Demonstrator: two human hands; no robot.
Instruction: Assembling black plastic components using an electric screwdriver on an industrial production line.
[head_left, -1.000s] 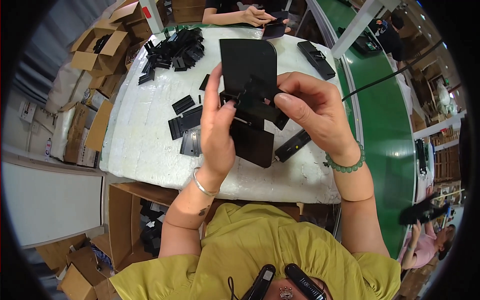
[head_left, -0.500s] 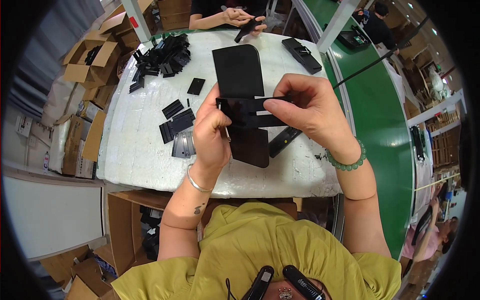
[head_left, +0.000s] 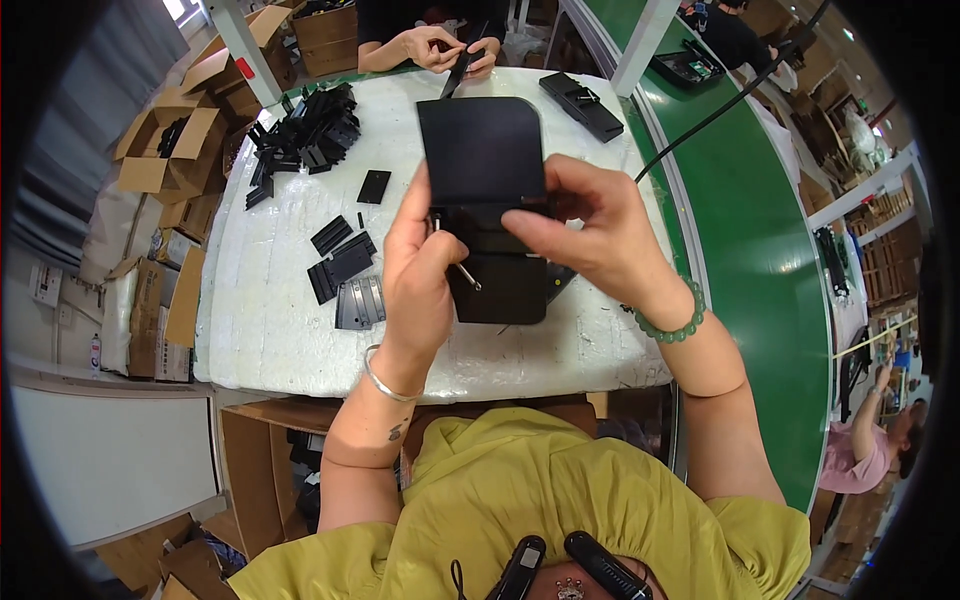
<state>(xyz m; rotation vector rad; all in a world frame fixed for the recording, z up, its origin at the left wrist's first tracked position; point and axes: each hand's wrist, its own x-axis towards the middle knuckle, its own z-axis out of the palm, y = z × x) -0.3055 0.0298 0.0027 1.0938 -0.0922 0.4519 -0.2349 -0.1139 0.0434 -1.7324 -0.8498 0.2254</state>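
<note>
Both my hands hold a black plastic part (head_left: pixel 482 150) above the white table. It has a broad upper panel with one rounded corner, a narrow middle band and a glossy lower panel. My left hand (head_left: pixel 415 270) is closed on its left edge, thumb in front. Beside that thumb a thin metal rod (head_left: pixel 466 274) slants down across the lower panel. My right hand (head_left: pixel 610 225) pinches the right edge at the middle band, with the thumb in front and the fingers partly hidden behind. A dark piece (head_left: pixel 562 280) on the table is mostly covered by the part.
A heap of black plastic pieces (head_left: pixel 310 130) lies at the far left of the white table (head_left: pixel 270 330). Several flat pieces (head_left: pixel 345 265) lie left of my left hand. A long black housing (head_left: pixel 582 106) sits far right. Across the table, a co-worker's hands (head_left: pixel 445 50) hold a black piece.
My right hand has moved left relative to the part, and the slotted strip that stuck out rightward no longer shows beyond the panels. The upper panel looks larger and tilted. The whole view has shifted slightly.
</note>
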